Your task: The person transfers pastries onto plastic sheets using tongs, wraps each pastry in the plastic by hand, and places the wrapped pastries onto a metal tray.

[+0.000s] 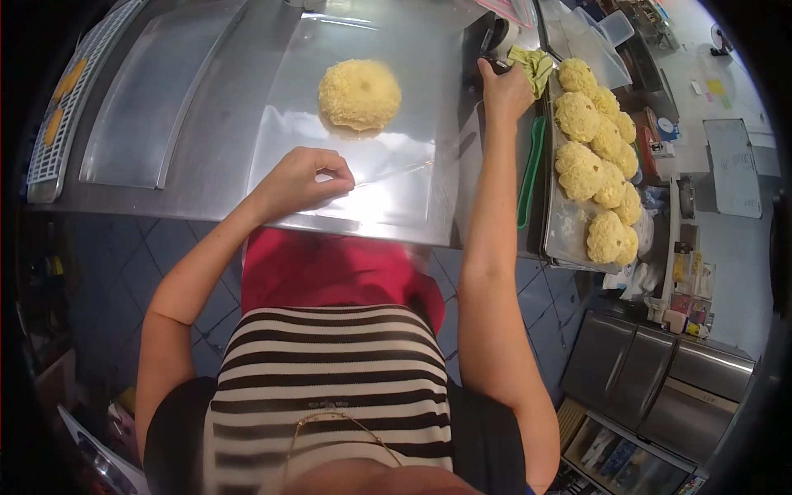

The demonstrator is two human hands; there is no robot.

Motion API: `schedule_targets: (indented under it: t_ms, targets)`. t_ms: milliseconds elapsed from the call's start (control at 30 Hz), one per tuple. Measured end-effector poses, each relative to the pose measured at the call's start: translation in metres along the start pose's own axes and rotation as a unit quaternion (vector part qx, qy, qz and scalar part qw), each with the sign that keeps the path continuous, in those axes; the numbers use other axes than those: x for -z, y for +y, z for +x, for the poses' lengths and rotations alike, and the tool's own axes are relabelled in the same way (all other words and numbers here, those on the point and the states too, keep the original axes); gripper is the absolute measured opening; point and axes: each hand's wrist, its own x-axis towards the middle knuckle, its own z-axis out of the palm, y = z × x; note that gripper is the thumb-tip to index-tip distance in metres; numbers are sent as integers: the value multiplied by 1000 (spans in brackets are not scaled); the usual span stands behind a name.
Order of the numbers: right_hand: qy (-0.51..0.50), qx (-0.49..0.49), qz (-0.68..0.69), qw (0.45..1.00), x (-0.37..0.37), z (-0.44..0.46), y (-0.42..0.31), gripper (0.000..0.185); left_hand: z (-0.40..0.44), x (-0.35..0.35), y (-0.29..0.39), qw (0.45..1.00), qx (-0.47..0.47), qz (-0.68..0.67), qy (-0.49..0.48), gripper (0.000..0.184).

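Note:
My left hand (307, 183) is closed in a pinch near the front of the steel table, on one end of a thin clear strip of film (394, 173) that runs off to the right. Just beyond it sits a round bun (360, 93) covered in pale yellow shreds, on a shiny surface. My right hand (506, 92) reaches to the table's right side with curled fingers against a black dispenser (487, 48) that has a white roll. What those fingers grip is hidden. A crumpled yellow-green cloth (535, 69) lies beside that hand.
To the right, a metal tray (566, 238) holds several yellow-topped buns (606, 140). A green-edged strip (530, 173) lies between tray and right forearm. At left are a flat metal sheet (157, 99) and a white perforated rack (62, 132) with orange-brown pieces. A clear plastic container (615, 29) stands beyond.

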Motion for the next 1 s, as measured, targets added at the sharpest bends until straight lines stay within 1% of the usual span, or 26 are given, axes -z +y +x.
schedule_targets:
  t_ms: [33, 67, 100, 133, 167, 200, 233, 267, 300, 333, 367, 433, 467, 500, 533, 600, 667, 733, 767, 800, 833, 867, 900, 967, 1000]
  targets:
    - [-1, 1, 1, 1000, 7, -1, -2, 42, 1, 0, -1, 1000, 3, -15, 4, 13]
    - [83, 95, 76, 989, 23, -4, -6, 38, 2, 1, -2, 999, 4, -30, 9, 12]
    - [165, 187, 149, 957, 41, -10, -10, 34, 2, 1, -1, 999, 5, -31, 13, 12]
    - [-5, 104, 178, 979, 65, -24, -10, 33, 1, 2, -1, 998, 25, -62, 22, 12]
    - [-176, 16, 199, 964, 89, -42, -7, 31, 0, 2, 0, 994, 47, -93, 29, 11]
    - [-319, -29, 263, 910, 98, -62, 2, 34, -2, 2, 0, 989, 70, -123, 35, 12]
    - [-453, -73, 320, 829, 103, -82, 10, 37, -2, 2, -2, 989, 76, -122, 36, 12]
    - [-540, -140, 396, 730, 113, -100, 9, 39, -2, 2, -4, 992, 47, -108, 33, 12]
    - [-613, -203, 460, 610, 118, -114, 5, 42, -2, 1, -6, 995, 19, -94, 29, 12]
    - [-615, -206, 463, 603, 115, -120, 1, 42, -4, 0, -8, 997, -10, -79, 23, 13]
    - [-597, -285, 513, 547, 112, -123, -3, 43, -5, 0, -8, 997, -5, -75, 20, 13]
    - [-533, -430, 595, 421, 106, -123, -7, 47, -5, -2, -6, 999, -41, -8, -4, 10]
    - [-528, -431, 598, 422, 102, -115, -6, 47, -2, -3, -5, 998, -63, 25, -15, 8]
    - [-529, -395, 593, 461, 93, -103, -4, 49, 0, -5, -4, 997, -65, 27, -17, 8]
    - [-530, -357, 586, 498, 84, -90, -4, 53, 2, -6, -4, 992, -92, 86, -22, 7]
    - [-518, -242, 507, 646, 67, -66, -12, 63, 4, -6, -3, 968, -144, 205, -29, 5]
    - [-485, -174, 446, 732, 44, -45, -20, 76, 7, -4, 3, 966, -140, 212, -41, 5]
    - [-423, -94, 380, 817, 7, -29, -25, 83, 10, -2, 9, 964, -133, 221, -69, 3]
    - [-423, -93, 383, 816, -5, -20, -32, 83, 11, -3, 8, 963, -131, 225, -69, 3]
    - [-357, -24, 300, 884, -17, -12, -39, 82, 13, -5, 5, 959, -155, 229, -64, 6]
    - [-284, 46, 210, 935, -27, -5, -44, 81, 14, -7, 1, 954, -178, 233, -59, 10]
    - [-285, 46, 213, 933, -38, 0, -47, 81, 14, -9, 0, 949, -201, 235, -55, 13]
    - [-265, 56, 187, 944, -48, 5, -49, 78, 16, -8, 2, 950, -199, 237, -53, 13]
    - [-224, 79, 133, 962, -65, 14, -54, 73, 20, -7, 7, 948, -191, 239, -83, 31]
    - [-224, 83, 136, 962, -72, 18, -54, 73, 21, -6, 8, 947, -187, 241, -98, 40]
